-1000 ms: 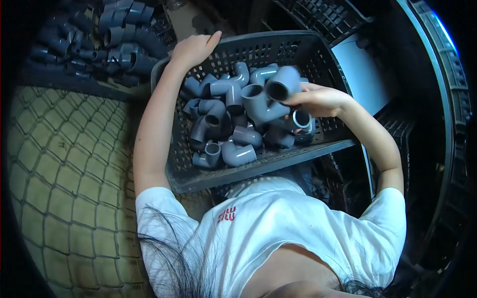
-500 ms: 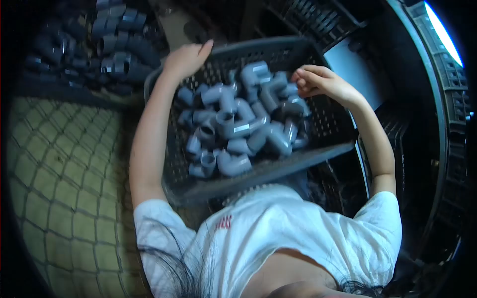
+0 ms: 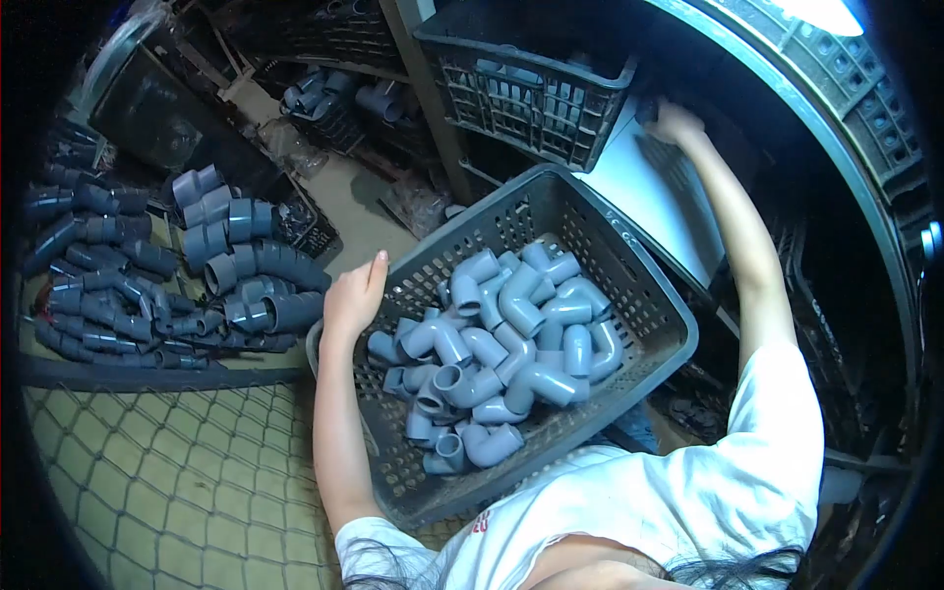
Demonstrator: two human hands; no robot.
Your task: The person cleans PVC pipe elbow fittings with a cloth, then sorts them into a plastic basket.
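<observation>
A black perforated plastic crate (image 3: pixel 637 254) is tilted in front of my body, with several grey plastic pipe elbows (image 3: pixel 484 346) heaped inside. My left hand (image 3: pixel 354 297) is closed over the crate's left rim, thumb pointing up. On the far right my arm is stretched out, and my right hand (image 3: pixel 677 124) is at the upper end of a white flat surface (image 3: pixel 661 202) on the shelf. The fingers of that hand are lost in shadow, so whether they hold anything does not show.
Another black crate (image 3: pixel 531 103) with grey parts stands on the shelf beyond. Stacked grey pipe fittings (image 3: pixel 128 285) lie at left, behind a wire mesh (image 3: pixel 187 462). A metal post (image 3: pixel 428 93) rises at the back, and a bright lamp (image 3: pixel 821 12) shines upper right.
My right hand has left the pipe elbows in the crate and reached out to the shelf. My left hand stays on the rim. The view has turned, and the crate appears lower and more tilted.
</observation>
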